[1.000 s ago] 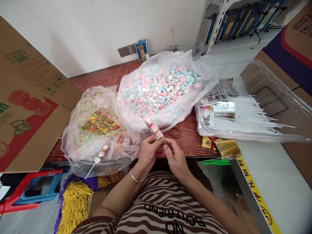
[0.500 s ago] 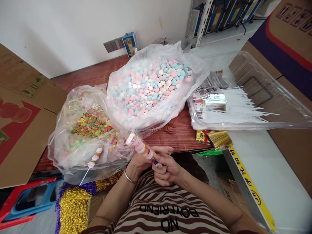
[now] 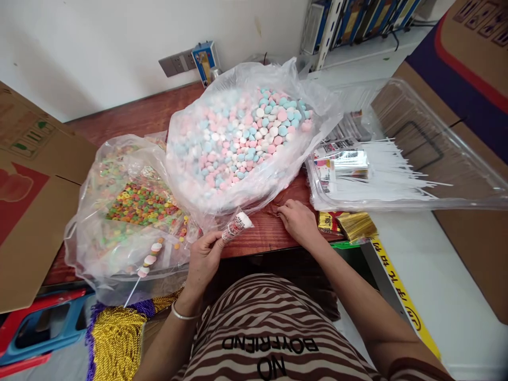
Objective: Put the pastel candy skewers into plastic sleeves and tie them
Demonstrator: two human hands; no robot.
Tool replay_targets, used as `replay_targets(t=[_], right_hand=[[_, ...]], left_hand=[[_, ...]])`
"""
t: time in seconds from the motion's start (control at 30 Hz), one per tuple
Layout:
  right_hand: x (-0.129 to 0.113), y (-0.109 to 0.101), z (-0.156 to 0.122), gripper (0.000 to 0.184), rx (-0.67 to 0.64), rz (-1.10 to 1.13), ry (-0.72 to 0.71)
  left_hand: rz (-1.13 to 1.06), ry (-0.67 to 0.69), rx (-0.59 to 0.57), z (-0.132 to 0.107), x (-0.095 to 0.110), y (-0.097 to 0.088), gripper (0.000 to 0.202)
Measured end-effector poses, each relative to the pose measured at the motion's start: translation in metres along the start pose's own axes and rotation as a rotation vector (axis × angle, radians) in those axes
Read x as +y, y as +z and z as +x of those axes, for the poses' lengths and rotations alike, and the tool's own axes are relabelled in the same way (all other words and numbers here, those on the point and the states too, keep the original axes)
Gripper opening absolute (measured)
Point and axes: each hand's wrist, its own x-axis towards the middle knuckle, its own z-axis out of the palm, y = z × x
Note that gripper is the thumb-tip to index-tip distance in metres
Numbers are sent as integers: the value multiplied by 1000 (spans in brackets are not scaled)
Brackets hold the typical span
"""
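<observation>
Wrapped candy skewer (image 3: 236, 226) in hand

Pink and white sweets stacked in a clear sleeve, tilted up to the right, its lower end pinched above the wooden table edge, just below the pastel candy bag.

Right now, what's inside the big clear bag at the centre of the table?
The big clear bag holds pink, blue and white round candies. Only the top layer shows; deeper ones blur behind plastic.

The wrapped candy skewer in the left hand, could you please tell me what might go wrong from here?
The left hand holds the wrapped candy skewer alone, at its lower end, tilted up; it could slip from that grip. The right hand rests on the wooden table beside the bulging bag of pastel candies; a nudge might spill some. A finished skewer lies near the table's front edge and might roll off.
</observation>
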Motion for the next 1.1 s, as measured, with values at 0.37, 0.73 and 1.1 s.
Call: replay_targets(t=[0.37, 0.73, 1.1], right_hand=[[-9, -2, -10, 18, 61, 54, 127], [-95, -40, -35, 18, 171, 1065, 138], [-106, -21, -34, 16, 275, 973, 234]], left_hand=[[193, 216, 105, 3, -5, 0, 23], [620, 662, 207, 8, 0, 50, 24], [-13, 237, 115, 9, 12, 57, 13]])
